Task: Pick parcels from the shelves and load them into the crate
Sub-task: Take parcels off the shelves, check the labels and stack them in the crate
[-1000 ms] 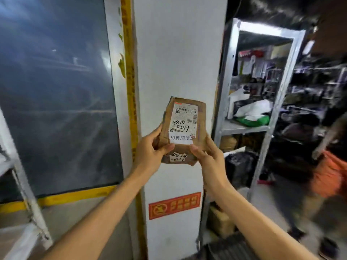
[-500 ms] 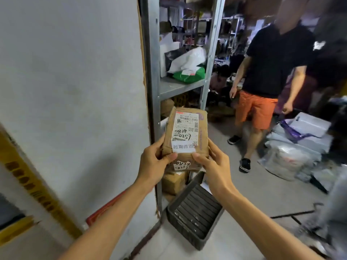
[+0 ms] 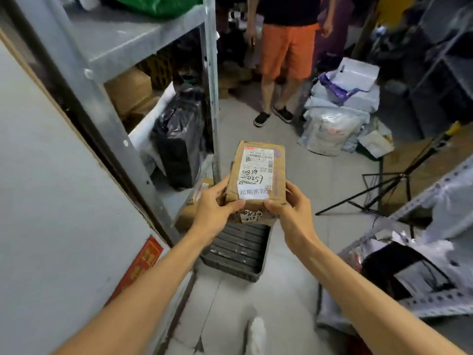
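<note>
A brown cardboard parcel (image 3: 257,172) with a white shipping label and handwritten numbers is held out in front of me at chest height. My left hand (image 3: 213,208) grips its near left corner, thumb on top. My right hand (image 3: 289,204) grips the near right corner the same way. Directly below the parcel, on the floor, sits a dark grey ribbed plastic crate (image 3: 238,248); its far end is hidden behind the parcel and my hands.
A grey metal shelf rack (image 3: 212,80) stands at left with boxes and a black bag (image 3: 179,139) on its lower level. A person in orange shorts (image 3: 286,49) stands ahead. Plastic-wrapped parcels (image 3: 335,108) are piled at right, by a black folding stand (image 3: 384,190). A white pillar (image 3: 51,201) is at my left.
My view has swung right and tilted down, from the pillar to the floor. The parcel, still in both hands, now hangs over the crate, which looks closer.
</note>
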### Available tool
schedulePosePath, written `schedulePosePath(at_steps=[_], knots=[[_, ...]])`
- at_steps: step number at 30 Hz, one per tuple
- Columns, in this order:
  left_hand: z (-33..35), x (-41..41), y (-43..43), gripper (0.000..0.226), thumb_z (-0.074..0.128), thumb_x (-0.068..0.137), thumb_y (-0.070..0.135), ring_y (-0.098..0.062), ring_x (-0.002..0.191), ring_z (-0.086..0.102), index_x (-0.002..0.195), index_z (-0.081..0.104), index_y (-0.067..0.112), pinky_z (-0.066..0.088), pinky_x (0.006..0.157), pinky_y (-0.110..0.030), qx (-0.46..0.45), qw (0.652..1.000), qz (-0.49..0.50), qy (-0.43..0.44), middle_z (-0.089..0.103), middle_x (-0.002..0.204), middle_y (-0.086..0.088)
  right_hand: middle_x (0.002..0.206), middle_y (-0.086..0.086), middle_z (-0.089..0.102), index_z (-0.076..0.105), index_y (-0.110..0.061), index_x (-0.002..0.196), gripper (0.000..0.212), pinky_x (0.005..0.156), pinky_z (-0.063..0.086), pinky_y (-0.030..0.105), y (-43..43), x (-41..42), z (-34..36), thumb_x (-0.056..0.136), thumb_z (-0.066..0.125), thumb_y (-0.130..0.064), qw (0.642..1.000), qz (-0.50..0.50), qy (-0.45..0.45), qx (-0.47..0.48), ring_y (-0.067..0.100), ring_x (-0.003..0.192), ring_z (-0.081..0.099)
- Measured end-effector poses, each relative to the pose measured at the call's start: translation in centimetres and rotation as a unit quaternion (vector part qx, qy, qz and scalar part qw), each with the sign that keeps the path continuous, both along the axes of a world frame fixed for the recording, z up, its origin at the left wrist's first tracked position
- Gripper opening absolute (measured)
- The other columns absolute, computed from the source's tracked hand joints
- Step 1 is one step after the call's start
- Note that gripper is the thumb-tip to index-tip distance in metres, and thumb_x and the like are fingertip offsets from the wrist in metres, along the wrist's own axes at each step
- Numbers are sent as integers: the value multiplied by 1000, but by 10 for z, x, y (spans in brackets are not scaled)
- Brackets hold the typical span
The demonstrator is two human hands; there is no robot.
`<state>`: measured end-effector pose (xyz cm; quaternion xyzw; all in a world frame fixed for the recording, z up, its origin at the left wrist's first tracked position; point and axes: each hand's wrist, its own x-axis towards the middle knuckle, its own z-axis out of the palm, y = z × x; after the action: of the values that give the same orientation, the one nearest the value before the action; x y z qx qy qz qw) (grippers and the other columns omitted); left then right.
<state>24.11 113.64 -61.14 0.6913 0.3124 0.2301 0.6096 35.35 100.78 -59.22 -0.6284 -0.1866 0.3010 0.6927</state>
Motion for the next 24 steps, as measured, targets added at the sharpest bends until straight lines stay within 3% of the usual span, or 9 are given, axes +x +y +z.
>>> schedulePosePath(at_steps=[2, 6, 10, 14, 17, 22, 24], knots=[[-23, 24, 19, 71, 70, 80, -6, -10, 116, 62, 142, 47, 21, 52, 97, -32, -16, 1000, -17, 19, 64, 128, 1, 110, 5, 72, 62, -14, 118, 51, 73, 59, 33, 17, 20, -26, 69, 63, -2, 1000, -6, 11, -18, 21, 97, 71], [-70, 74, 59, 73, 68, 81, -9, -17, 121, 58, 146, 40, 9, 48, 103, -40, -36, 997, -25, 63, 60, 134, -6, 104, 3, 75, 64, -14, 118, 47, 65, 57, 25, 55, 67, -83, 80, 58, 13, 998, -11, 47, -42, 20, 91, 72], [-130, 122, 99, 74, 67, 82, -10, -14, 124, 56, 146, 41, 14, 48, 103, -33, -71, 992, -3, 99, 59, 135, 1, 111, 0, 72, 62, -15, 125, 59, 76, 58, 30, 102, 121, -139, 67, 66, -5, 994, -14, 67, -89, 15, 100, 69], [-201, 156, 131, 76, 68, 78, -14, 0, 115, 59, 144, 44, 15, 49, 95, -18, -109, 985, 5, 131, 62, 127, 11, 113, -1, 69, 58, -20, 121, 58, 73, 58, 25, 139, 154, -210, 73, 66, 13, 985, -37, 103, -131, 9, 102, 65], [-262, 172, 151, 77, 67, 75, -20, 15, 98, 60, 141, 45, 13, 48, 79, -7, -130, 981, 1, 145, 63, 111, 24, 115, 4, 66, 55, -11, 125, 61, 70, 57, 22, 159, 168, -272, 73, 63, 19, 975, -54, 136, -168, 11, 103, 64], [-359, 187, 174, 78, 64, 76, -22, 18, 93, 60, 133, 42, 27, 48, 77, -6, -175, 969, 0, 172, 65, 101, 34, 116, 6, 67, 55, -13, 126, 62, 73, 59, 30, 185, 182, -371, 73, 64, 19, 959, -60, 165, -224, 20, 105, 65], [-399, 193, 187, 78, 64, 76, -21, 14, 99, 60, 133, 42, 28, 48, 81, -7, -181, 966, -5, 182, 65, 109, 29, 117, 5, 67, 55, -16, 125, 63, 77, 59, 34, 197, 188, -413, 73, 65, 17, 955, -55, 169, -237, 19, 107, 64]])
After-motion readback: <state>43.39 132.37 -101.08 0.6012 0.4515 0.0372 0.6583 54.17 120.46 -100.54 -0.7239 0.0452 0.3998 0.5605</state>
